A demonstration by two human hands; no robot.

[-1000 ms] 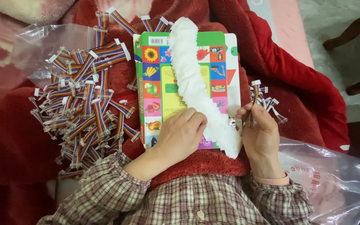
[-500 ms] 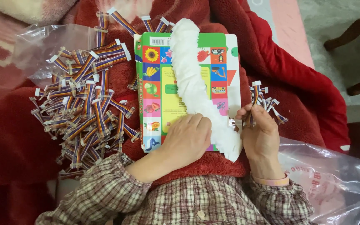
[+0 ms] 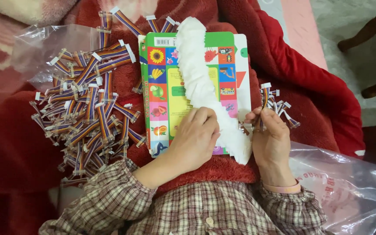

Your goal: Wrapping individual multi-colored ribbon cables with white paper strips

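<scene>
Left hand [image 3: 195,137]: palm-down, fingers loosely curled, gripping nothing, pressing on the lower part of the white fluffy strip [image 3: 201,82] and on the picture board [image 3: 166,87] beneath it. Right hand [image 3: 270,135]: closed around a small bundle of ribbon cables [image 3: 275,102], white plugs fanning up and out past the fingers, one plug end pinched low at the board's right edge, touching or just beside the strip; cannot tell which.

Likely trouble: board resting only on the lap, over the soft red blanket [image 3: 14,152], so prone to tipping or sliding toward the right if the left palm lifts. Strip lying loose along the board, its lower tip overhanging the near edge; could be dragged askew by a plug catching in the fluff. Bundle held by few fingers; loose outer cables could slip down into the blanket folds or onto the crinkled plastic bag [image 3: 340,187] at the right hip.

Edges and room: heap of ribbon cables [image 3: 88,104] crowding the board's left edge, some touching it, spilling from a clear bag [image 3: 27,56] at upper left; little free room there, and a sweeping forearm could scatter them. Right of the board, a narrow band of blanket, then a drop to the floor [image 3: 349,43]. Far end of the board: a few cables poking out from under it. Best open space above the board itself.
</scene>
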